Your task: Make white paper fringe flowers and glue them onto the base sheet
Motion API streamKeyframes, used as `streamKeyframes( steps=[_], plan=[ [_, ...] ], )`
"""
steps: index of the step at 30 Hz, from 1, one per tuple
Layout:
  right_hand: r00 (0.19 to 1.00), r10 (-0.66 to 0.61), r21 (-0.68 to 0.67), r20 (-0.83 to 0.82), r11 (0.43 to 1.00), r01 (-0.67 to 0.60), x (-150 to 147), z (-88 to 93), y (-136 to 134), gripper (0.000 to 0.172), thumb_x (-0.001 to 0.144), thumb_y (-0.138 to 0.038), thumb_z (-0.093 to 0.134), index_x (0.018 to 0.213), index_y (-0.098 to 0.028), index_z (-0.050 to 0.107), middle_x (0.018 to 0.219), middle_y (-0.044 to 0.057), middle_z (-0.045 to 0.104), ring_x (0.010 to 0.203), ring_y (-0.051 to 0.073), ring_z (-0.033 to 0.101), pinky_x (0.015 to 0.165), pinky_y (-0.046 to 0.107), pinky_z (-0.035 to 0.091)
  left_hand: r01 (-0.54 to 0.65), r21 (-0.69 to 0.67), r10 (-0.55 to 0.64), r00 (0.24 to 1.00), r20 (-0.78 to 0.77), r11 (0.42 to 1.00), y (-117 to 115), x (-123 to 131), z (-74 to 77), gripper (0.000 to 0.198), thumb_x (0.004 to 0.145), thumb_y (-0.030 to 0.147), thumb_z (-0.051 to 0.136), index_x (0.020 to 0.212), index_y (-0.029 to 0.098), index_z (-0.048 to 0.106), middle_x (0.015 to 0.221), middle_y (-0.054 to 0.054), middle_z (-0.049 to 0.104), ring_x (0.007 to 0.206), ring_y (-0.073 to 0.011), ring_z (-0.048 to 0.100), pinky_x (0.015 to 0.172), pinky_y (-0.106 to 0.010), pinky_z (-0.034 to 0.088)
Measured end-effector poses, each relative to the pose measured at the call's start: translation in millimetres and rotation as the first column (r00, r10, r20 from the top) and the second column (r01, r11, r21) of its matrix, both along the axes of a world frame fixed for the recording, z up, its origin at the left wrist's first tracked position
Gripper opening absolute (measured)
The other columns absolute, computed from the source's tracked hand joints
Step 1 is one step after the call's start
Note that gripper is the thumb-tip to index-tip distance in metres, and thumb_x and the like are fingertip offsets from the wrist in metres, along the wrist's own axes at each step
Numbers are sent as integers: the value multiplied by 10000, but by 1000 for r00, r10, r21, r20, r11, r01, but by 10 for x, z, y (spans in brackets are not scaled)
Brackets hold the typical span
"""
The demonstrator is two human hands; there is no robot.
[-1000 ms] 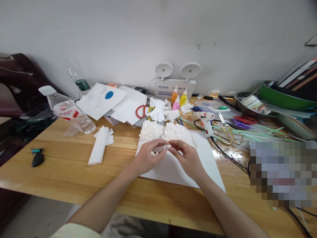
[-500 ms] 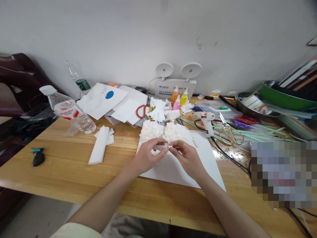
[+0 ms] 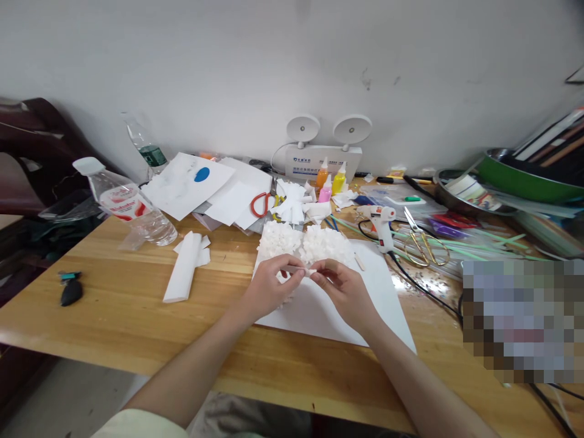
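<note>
Left hand (image 3: 269, 286) and right hand (image 3: 347, 291) both pinch a white paper strip (image 3: 302, 271), rolled thinner than a second ago, over the white sheet (image 3: 369, 304) on the bench (image 3: 114, 316); paper tufts (image 3: 301, 242) sit at 12 o'clock, the glue gun (image 3: 382, 226) at 2.

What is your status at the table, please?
Left hand, right hand: both pinching strip. Strip above sheet, in front of tufts. Glue gun apart, to the right.
</note>
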State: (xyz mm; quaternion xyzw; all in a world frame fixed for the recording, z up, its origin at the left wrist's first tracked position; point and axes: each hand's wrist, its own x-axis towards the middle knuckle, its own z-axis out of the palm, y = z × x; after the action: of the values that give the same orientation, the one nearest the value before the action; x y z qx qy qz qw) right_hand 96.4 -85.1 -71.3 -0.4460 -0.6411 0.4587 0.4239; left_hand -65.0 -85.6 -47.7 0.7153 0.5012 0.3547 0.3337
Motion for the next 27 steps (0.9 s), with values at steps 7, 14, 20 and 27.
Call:
streamKeyframes(
  steps=[7,14,20,27],
  plan=[
    [999,19,-1,-30,1000,-19,-10,0,-15,92,777,-280,537,795,-192,554,770,20,591,744,154,550,695,284,441,-20,-22,19,1000,-6,1000,-3,5,-3,108,772,236,489,759,172,575,736,7,626,688,-105,580,589,-189,408],
    [997,73,61,1,996,-72,-28,22,-25,69,793,-260,523,767,-196,534,748,12,551,698,139,504,681,279,417,31,-19,-31,1000,6,999,-12,14,-37,127,782,238,469,770,172,578,729,-1,619,691,-115,569,631,-208,422],
    [999,54,75,-5,996,-54,-21,7,-18,68,791,-259,531,767,-197,541,756,15,563,710,143,503,694,284,415,68,-23,-67,997,36,997,-5,9,-22,138,794,235,454,819,169,572,787,-14,620,716,-115,570,645,-210,428],
    [999,-25,124,38,992,20,-28,22,-32,73,759,-272,576,783,-203,570,749,13,593,693,145,524,678,279,420,70,12,-70,997,37,997,-4,4,-30,161,790,197,430,852,170,575,814,-31,598,736,-120,548,672,-230,430]
  ],
)
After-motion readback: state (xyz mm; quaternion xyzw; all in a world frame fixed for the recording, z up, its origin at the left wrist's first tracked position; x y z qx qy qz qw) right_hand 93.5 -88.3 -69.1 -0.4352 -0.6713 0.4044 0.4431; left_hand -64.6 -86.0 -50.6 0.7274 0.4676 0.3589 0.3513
